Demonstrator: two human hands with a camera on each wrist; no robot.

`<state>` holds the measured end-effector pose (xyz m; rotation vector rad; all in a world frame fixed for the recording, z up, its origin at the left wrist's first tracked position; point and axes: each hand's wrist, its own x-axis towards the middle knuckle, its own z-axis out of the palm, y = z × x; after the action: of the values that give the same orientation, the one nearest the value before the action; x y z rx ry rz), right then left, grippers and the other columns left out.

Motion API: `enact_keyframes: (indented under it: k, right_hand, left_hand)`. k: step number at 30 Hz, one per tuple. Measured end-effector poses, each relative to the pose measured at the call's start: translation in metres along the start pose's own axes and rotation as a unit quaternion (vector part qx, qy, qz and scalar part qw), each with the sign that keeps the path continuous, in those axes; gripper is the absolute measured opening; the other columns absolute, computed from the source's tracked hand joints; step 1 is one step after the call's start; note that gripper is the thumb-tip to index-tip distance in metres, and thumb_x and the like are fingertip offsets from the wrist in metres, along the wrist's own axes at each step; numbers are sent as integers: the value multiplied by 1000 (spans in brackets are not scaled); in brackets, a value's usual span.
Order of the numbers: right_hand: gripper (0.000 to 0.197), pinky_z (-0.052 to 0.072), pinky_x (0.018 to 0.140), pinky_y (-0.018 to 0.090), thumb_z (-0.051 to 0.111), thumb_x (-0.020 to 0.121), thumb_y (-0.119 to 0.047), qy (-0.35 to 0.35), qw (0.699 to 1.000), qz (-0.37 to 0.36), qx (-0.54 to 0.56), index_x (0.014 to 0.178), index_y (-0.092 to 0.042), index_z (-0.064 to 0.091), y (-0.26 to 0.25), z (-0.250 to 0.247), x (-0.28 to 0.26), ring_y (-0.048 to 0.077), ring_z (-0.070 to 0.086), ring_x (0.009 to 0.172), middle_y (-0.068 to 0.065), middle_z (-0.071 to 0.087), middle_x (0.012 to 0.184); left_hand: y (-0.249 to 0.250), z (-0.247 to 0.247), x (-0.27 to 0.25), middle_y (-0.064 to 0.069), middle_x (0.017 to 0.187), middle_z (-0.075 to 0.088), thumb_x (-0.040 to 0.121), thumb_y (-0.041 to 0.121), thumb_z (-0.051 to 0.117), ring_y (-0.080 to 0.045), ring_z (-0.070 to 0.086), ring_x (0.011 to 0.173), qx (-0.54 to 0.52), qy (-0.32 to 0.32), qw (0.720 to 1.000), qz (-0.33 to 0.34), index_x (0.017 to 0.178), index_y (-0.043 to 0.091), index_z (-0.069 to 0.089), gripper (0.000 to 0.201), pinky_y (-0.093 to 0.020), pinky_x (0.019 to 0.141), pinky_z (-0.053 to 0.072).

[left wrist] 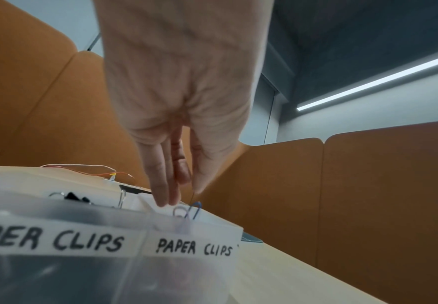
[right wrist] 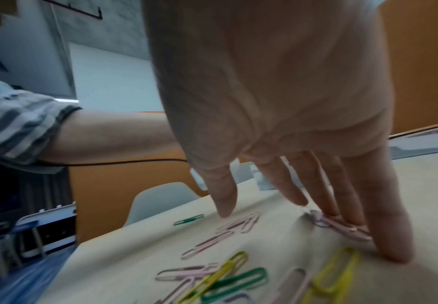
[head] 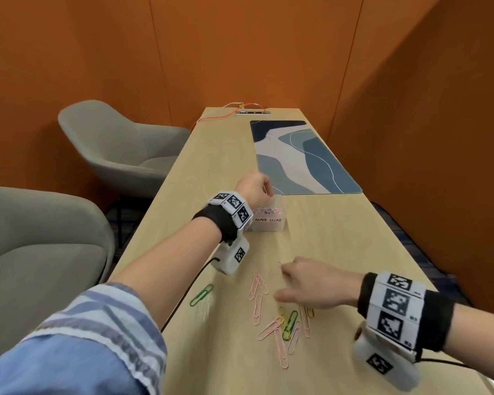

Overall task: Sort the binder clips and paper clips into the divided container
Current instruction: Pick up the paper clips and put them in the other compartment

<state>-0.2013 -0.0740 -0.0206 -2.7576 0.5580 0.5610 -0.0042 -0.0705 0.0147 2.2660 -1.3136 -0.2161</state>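
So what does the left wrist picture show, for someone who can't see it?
The left hand points its fingers down over a clear container, above the side labelled PAPER CLIPS, where a blue paper clip pokes up. The other side reads CLIPS too.

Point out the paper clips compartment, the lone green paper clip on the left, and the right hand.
paper clips compartment (left wrist: pixel 191 247): left wrist view, on its handwritten label.
lone green paper clip (head: pixel 201 295): head view, middle of its loop.
right hand (head: pixel 320 289): head view, back of the hand.
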Motion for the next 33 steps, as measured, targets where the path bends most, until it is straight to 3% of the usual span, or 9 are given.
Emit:
enact_keyframes:
  k: [3, 7, 10, 13, 17, 21, 25, 29, 33]
  right_hand:
    - [55, 44, 90, 38, 49, 86, -55, 20, 999, -8, -32, 109, -5, 52, -22, 4, 7, 34, 50, 103, 20, 52, 114]
    - [50, 46, 84, 37, 54, 85, -47, 56, 997, -15, -47, 105, -2, 59, -50, 2, 18, 34, 53, 101, 20, 56, 111]
    - [40, 41, 77, 35, 56, 86, -35, 67, 994, -17, -86, 107, -2, 58, -65, 5, 22, 37, 51, 106, 21, 52, 115]
    - [19, 44, 74, 37, 51, 87, -4, 85, 988, -51, -120, 103, 4, 59, -72, 8, 23, 40, 56, 104, 25, 57, 111]
    - [28, 47, 76, 39, 44, 83, 10, 99, 978, -99, -154, 105, 1, 59, -67, 8, 21, 40, 59, 102, 24, 59, 110]
    - [34, 44, 76, 40, 39, 85, 10, 104, 971, -124, -177, 114, -1, 53, -63, 6, 20, 39, 56, 104, 22, 56, 114]
    - [33, 34, 69, 37, 41, 85, 8, 103, 964, -134, -205, 116, -2, 47, -64, 5, 23, 39, 54, 105, 23, 53, 114]
    - [34, 37, 71, 38, 45, 85, 8, 115, 961, -117, -221, 117, -1, 45, -58, 5, 29, 40, 54, 107, 22, 53, 116]
    - [34, 36, 71, 37, 49, 84, 5, 115, 965, -90, -219, 117, -2, 45, -44, 1, 34, 38, 55, 108, 20, 53, 117]
  left_hand:
    - [2, -7, -13, -8, 98, 70, 86, 8, 50, -24, 63, 94, 9, 23, 999, 27, 95, 7, 69, 20, -22, 73, 39]
    - [-8, -24, -50, 1, 78, 61, 86, 16, 52, -24, 63, 84, 52, -4, 998, 47, 87, 14, 65, 13, -23, 69, 37]
    - [-23, -36, -87, -2, 75, 60, 86, 20, 56, -26, 61, 71, 152, -119, 981, 9, 92, 7, 67, 18, -25, 63, 43]
    - [-33, -42, -126, -1, 67, 60, 85, 37, 64, -15, 58, 55, 192, -262, 942, -83, 101, 7, 64, 34, -25, 53, 49]
    - [-39, -33, -156, 0, 79, 61, 71, 50, 75, -10, 53, 55, 229, -354, 900, -115, 109, 6, 60, 60, -22, 54, 46]
    - [-44, -24, -154, -1, 84, 59, 71, 38, 79, -8, 49, 51, 211, -305, 925, -85, 105, 9, 59, 49, -19, 51, 43]
    - [-41, -23, -144, -11, 95, 72, 76, 24, 75, -11, 52, 51, 234, -278, 931, -48, 102, 6, 66, 33, -19, 47, 42]
    - [-41, -16, -138, -10, 103, 70, 79, 12, 65, -26, 66, 87, 254, -251, 934, -10, 98, 10, 68, 19, -26, 68, 48]
    - [-44, -11, -138, -9, 105, 66, 81, 6, 52, -29, 62, 95, 250, -230, 941, 11, 94, 12, 66, 20, -29, 74, 47]
